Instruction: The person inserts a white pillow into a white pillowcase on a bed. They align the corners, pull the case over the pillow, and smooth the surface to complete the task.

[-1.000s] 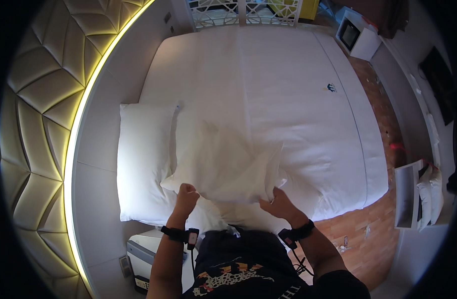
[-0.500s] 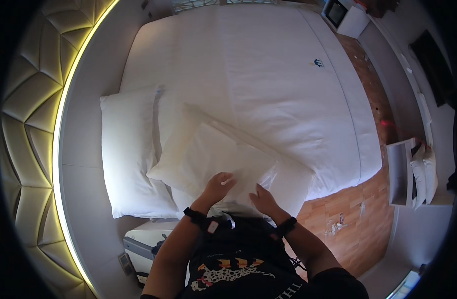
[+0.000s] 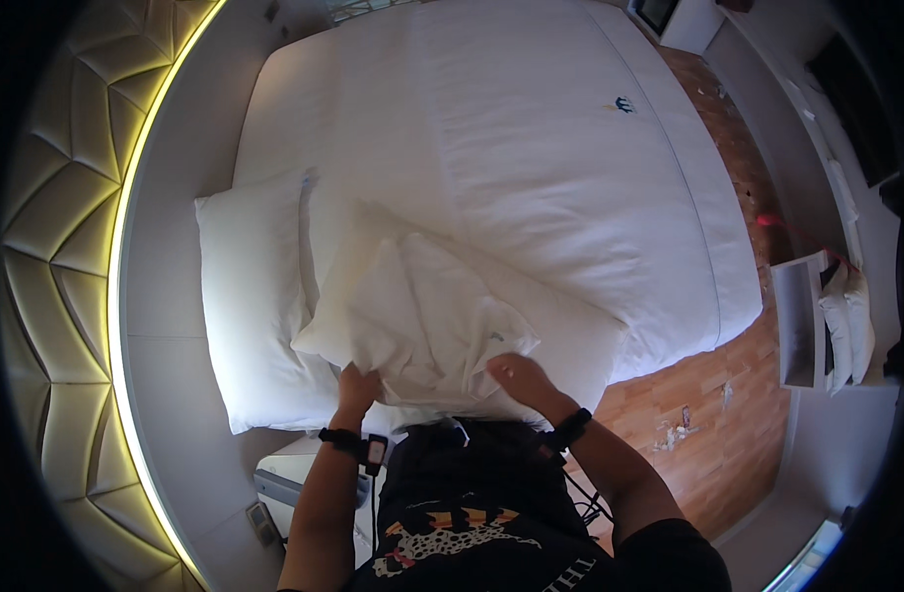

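A white pillowcase (image 3: 412, 306) lies loose and wrinkled over a white pillow (image 3: 580, 340), which rests slantwise on the near part of the bed. My left hand (image 3: 359, 385) is closed on the pillowcase's near left edge, with its fingertips partly hidden in the cloth. At the near right side of the same cloth, my right hand (image 3: 521, 379) grips the edge between thumb and fingers. Both hands are in front of my body, a forearm's width or more apart.
A second white pillow (image 3: 254, 306) lies to the left along the headboard panel. The white bed cover (image 3: 560, 168) stretches away beyond. A grey-white bedside unit (image 3: 284, 474) stands near left; white scraps (image 3: 674, 431) litter the wooden floor at right, before an open shelf (image 3: 797, 321).
My hands have moved apart, the left going left and down. Each has taken hold of the pillowcase, which was smooth and flat and is now crumpled and partly lifted.
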Available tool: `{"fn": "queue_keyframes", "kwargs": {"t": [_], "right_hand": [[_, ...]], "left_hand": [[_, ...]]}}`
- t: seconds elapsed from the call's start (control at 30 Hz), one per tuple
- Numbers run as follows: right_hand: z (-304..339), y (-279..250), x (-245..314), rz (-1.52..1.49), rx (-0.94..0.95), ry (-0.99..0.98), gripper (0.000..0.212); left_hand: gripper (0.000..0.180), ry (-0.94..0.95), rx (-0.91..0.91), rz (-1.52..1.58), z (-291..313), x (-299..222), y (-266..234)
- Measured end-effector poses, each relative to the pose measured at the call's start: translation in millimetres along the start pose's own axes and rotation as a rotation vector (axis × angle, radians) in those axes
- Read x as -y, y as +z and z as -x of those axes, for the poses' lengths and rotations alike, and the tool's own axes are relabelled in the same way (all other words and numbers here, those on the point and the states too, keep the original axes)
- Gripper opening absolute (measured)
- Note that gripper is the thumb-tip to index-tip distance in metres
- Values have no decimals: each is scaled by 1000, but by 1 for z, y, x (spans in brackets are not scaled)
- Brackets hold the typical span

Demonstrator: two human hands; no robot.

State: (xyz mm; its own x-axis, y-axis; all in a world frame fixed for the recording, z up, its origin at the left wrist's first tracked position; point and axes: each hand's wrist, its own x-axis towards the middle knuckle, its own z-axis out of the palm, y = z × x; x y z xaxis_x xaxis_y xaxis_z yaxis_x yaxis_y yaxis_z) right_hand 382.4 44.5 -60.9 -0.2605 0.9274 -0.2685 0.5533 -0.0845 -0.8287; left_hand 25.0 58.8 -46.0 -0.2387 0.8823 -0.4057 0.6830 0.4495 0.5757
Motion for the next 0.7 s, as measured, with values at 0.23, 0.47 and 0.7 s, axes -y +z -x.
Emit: {"fn": "queue_keyframes", "kwargs": {"t": [0.23, 0.47, 0.7], "right_hand": [[-47, 20, 1, 408, -396, 250, 45], [-57, -9, -1, 368, -89, 319, 33], [-20, -102, -28, 670, -121, 195, 29]], "left_hand": [[99, 90, -252, -62, 7, 100, 25], [88, 88, -201, -76, 0, -1, 31], [34, 85, 67, -57, -12, 8, 14]]}}
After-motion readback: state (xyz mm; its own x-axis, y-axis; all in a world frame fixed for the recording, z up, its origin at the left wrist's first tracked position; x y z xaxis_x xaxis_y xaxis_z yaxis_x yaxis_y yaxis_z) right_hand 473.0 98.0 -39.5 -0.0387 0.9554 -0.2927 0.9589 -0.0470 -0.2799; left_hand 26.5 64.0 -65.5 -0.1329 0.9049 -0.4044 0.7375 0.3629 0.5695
